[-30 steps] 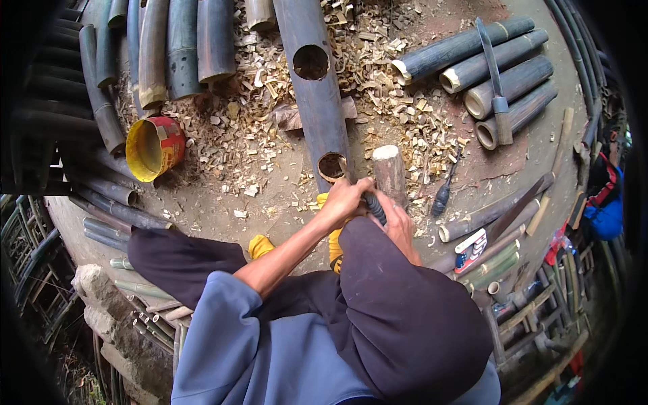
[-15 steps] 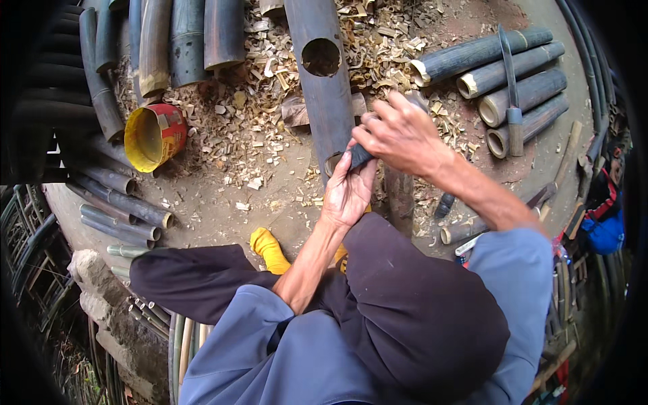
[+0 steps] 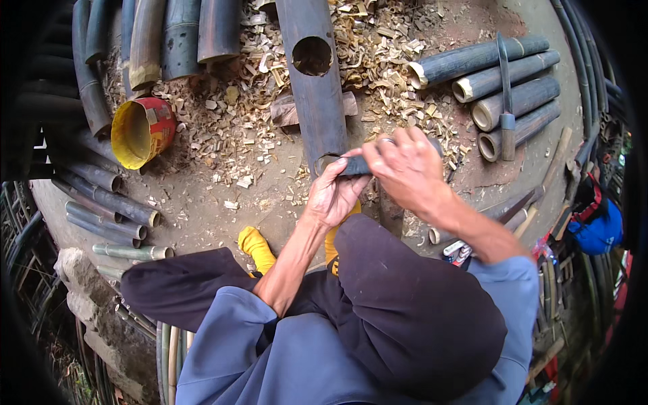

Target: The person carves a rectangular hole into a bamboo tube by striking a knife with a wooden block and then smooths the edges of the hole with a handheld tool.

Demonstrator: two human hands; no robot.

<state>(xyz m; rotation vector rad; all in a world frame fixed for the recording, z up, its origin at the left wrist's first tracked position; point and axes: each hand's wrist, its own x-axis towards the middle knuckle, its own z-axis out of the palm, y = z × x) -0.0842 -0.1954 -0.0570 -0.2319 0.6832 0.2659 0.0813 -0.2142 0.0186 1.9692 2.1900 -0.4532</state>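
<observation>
Both hands are closed on a short, dark, rod-like piece [image 3: 356, 166], which lies crosswise just beyond my knee; its exact kind is hard to make out. My left hand [image 3: 332, 198] pinches its left end between thumb and fingers. Over the other end, my right hand [image 3: 408, 169] wraps from above, hiding the middle, and a dark end shows past its knuckles. Right behind my left fingertips is the open lower end of a thick dark bamboo tube [image 3: 317, 108], which has a round hole cut in its wall. A wooden block [image 3: 283, 113] lies under this tube.
Pale wood shavings [image 3: 253, 88] cover the ground. At right, a long-bladed knife [image 3: 506, 88] rests across several cut bamboo tubes [image 3: 503, 67]. A red and yellow bucket [image 3: 138, 135] lies tipped at left, near more bamboo [image 3: 181, 40]. A rough stone [image 3: 81, 277] sits lower left.
My right hand has lowered and shifted slightly right, and the dark piece now lies flatter and shows more. The left hand has moved a little down and left. The whole view has shifted slightly.
</observation>
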